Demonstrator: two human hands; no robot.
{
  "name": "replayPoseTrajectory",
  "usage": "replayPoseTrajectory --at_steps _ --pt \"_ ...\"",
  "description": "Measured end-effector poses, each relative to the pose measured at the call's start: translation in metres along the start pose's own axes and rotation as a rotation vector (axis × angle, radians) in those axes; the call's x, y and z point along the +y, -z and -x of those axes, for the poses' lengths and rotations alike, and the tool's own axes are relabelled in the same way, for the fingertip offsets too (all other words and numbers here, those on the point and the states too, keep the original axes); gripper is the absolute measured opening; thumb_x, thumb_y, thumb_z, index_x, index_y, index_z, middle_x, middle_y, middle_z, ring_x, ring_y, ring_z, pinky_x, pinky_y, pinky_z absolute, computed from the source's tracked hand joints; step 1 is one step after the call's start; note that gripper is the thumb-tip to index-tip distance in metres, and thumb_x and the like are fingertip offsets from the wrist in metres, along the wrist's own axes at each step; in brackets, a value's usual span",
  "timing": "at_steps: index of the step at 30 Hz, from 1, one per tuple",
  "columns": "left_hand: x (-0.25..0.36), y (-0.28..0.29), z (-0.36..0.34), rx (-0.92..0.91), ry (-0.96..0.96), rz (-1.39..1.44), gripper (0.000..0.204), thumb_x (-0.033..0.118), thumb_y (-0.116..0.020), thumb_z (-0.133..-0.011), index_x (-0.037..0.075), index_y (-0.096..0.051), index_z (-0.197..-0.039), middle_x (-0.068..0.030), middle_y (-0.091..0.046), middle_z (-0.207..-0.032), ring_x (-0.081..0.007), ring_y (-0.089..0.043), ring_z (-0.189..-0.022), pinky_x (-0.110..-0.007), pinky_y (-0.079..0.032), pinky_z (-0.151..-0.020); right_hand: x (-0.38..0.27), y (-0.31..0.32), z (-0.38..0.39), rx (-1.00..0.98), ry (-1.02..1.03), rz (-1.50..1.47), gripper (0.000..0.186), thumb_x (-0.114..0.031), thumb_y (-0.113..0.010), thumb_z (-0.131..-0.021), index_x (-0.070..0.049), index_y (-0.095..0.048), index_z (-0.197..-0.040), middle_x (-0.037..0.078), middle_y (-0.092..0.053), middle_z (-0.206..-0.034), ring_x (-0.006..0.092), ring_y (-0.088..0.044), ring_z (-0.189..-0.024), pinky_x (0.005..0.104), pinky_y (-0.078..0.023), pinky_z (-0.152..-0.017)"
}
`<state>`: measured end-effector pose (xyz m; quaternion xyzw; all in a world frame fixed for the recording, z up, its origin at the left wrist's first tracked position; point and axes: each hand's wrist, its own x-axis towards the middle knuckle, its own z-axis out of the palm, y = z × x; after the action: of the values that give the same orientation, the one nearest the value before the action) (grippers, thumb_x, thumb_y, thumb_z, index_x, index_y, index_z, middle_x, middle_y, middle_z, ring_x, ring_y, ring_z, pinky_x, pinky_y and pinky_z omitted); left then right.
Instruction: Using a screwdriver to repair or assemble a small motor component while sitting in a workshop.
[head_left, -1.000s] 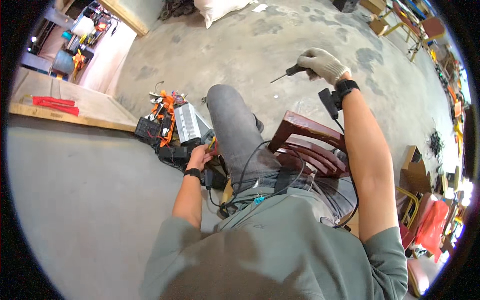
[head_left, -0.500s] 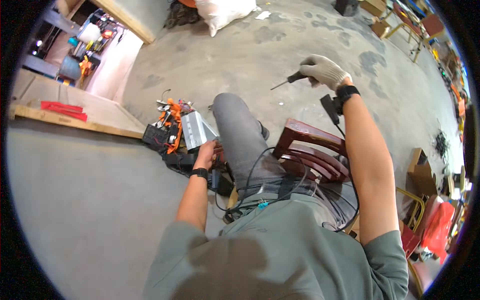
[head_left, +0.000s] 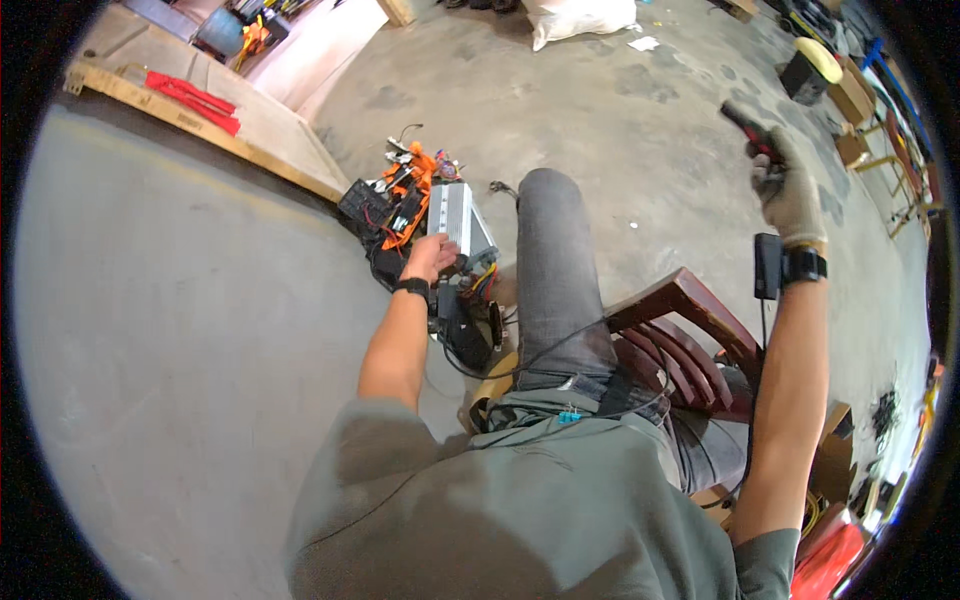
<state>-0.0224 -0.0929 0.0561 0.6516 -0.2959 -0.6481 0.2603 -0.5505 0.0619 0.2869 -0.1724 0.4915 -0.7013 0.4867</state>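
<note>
My bare left hand [head_left: 430, 257] is closed at the near end of a silver finned metal box [head_left: 450, 212], fingers partly hidden against it. Orange parts [head_left: 408, 215], black housings and coloured wires [head_left: 485, 280] crowd around that box, left of my knee. Out to the right, my right hand [head_left: 790, 195] wears a pale knitted glove. It is wrapped around a screwdriver [head_left: 745, 122] with a dark handle and some red near the fingers; its thin shaft cannot be made out now.
A dark red wooden chair back [head_left: 685, 325] stands by my right thigh. Black cables cross my lap. A wooden-edged platform [head_left: 210, 125] with red strips [head_left: 195, 100] lies at the left. A white sack [head_left: 580, 18] and a yellow-lidded bin [head_left: 808, 72] stand farther off.
My right hand has swung right and turned with the screwdriver, whose shaft no longer shows. My left hand has shifted onto the metal box's near end. The whole view has turned left.
</note>
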Motion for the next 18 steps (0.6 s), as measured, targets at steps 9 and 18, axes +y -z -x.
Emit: replayPoseTrajectory --at_steps 9,18 --pt "0.040 0.028 -0.027 0.082 -0.025 0.025 0.032 0.018 -0.054 -0.089 -0.003 -0.050 -0.112 -0.0158 -0.061 -0.107 -0.0264 -0.062 -0.097 -0.036 -0.050 -0.085 -0.059 -0.015 0.034 -0.166 0.305 -0.048 0.041 -0.015 -0.050 -0.096 0.007 -0.041 -0.129 0.021 -0.054 -0.116 0.0217 -0.059 -0.096 0.0278 -0.056 -0.081" --pt "0.132 -0.097 0.018 -0.330 -0.443 0.032 0.012 0.012 -0.053 -0.091 0.004 -0.056 -0.100 -0.0082 -0.064 -0.092 -0.0166 -0.062 -0.082 -0.026 -0.049 -0.069 -0.054 0.016 0.101 -0.182 0.081 -0.400 0.038 -0.020 -0.057 -0.092 0.005 -0.045 -0.118 0.016 -0.056 -0.101 0.0171 -0.058 -0.076 0.0301 -0.053 -0.069"
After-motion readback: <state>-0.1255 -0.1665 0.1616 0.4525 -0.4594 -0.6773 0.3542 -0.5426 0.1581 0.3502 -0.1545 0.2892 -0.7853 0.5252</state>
